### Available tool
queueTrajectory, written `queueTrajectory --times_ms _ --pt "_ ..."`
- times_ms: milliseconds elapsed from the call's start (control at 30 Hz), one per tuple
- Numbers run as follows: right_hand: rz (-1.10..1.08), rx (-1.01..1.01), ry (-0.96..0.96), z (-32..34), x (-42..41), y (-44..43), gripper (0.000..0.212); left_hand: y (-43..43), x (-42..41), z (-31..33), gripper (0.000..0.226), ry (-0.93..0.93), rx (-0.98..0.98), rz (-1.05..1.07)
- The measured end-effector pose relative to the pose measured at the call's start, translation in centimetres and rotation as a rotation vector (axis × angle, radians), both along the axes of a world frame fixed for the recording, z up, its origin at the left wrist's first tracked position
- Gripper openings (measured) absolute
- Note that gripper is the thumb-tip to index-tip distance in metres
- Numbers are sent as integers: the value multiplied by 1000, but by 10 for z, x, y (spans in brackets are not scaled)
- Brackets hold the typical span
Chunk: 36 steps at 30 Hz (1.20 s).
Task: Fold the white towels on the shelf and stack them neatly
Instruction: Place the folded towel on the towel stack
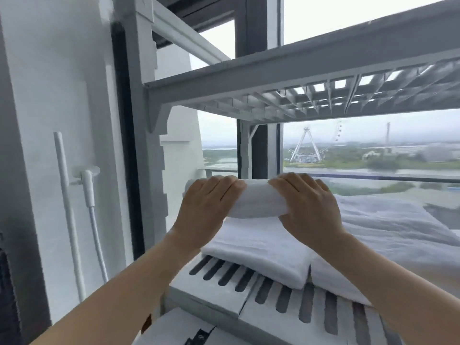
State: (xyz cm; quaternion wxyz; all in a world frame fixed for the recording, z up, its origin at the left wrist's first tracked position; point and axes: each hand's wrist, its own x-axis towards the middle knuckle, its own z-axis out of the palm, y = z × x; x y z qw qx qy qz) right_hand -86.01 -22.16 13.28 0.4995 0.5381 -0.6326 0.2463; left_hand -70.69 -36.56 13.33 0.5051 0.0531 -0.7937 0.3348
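Both grips curl round the rolled towel (258, 201) (left hand (206, 207) at nine o'clock, right hand (307, 210) at three), over a folded towel (256, 247) on the shelf (224, 275).

Bright, even daylight from an overcast sky (361, 18) behind the window (361, 155) backlights the shelf (273, 78), leaving its underside in soft grey shade, while the sky blows out to white, straight lines bow toward the frame edges, and fine detail appears smeared and blocky throughout.
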Motion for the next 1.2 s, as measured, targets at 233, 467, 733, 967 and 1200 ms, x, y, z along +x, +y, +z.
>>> queueTrajectory --times_ms 233,467,733,967,1200 --pt "-233 87 10 -26 0 -41 50 -64 -37 -20 48 -124 35 -85" --pt "-492 441 -142 -75 19 -51 62 -81 -39 -85 80 -492 274 65" --pt "-493 267 -148 -59 23 -51 52 -83 -41 -51 48 -260 190 -26" --pt "-603 458 -259 -86 23 -57 53 -87 -54 -78 46 -450 339 67" --pt "-496 458 -212 -80 17 -51 58 -88 -53 -71 52 -456 366 105"
